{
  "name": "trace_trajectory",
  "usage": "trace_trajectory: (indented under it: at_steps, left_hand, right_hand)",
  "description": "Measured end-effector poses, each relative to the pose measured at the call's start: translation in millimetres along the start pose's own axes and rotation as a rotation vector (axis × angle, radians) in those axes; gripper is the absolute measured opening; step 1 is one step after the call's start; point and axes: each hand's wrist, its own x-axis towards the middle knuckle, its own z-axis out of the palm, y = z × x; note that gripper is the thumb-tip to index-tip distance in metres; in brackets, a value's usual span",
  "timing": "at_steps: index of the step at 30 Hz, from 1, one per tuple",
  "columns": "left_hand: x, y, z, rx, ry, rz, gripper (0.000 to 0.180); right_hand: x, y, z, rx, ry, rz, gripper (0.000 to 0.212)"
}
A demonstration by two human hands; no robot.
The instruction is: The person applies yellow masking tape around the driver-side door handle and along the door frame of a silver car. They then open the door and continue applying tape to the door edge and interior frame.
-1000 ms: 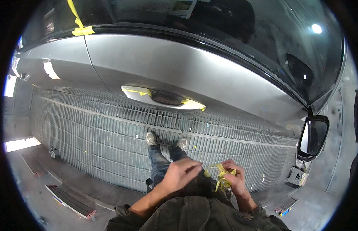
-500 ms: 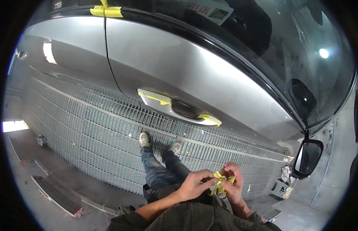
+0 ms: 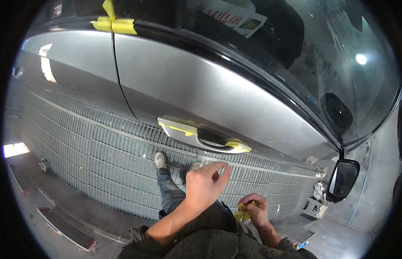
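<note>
Left hand (image 3: 202, 186) off yellow tape (image 3: 241, 214), nearer door handle (image 3: 178, 134) — right hand (image 3: 259, 211) keeps hold.

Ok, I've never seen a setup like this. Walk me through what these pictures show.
There is no machine here, just a person's two bare hands. The view comes from the left of two fisheye cameras worn on the head and looking down, so straight edges bend near the rim.

Ahead is a silver car's front door, with a side mirror to the right. Yellow masking tape covers parts of the door handle at both ends. Below is a grated floor.

The right hand holds a crumpled wad of yellow tape. The left hand is raised below the handle in the picture; nothing is visible in it.
</note>
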Motion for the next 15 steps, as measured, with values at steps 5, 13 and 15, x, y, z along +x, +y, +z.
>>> trace_trajectory:
  at_steps: [5,13,15]
  left_hand:
    - [38.4,11.7,21.0,0.187,0.065,-0.032,0.029]
    - [41.0,11.1,41.9,0.317,0.056,-0.238,0.028]
    - [39.4,1.2,49.5,0.252,0.12,-0.171,0.021]
  right_hand:
    - [12.9,2.4,0.9,0.054,-0.11,0.073,0.02]
    - [25.8,-4.8,-12.0,-0.104,-0.069,0.031,0.021]
    - [40.5,38.4,-33.4,-0.081,-0.098,-0.177,0.02]
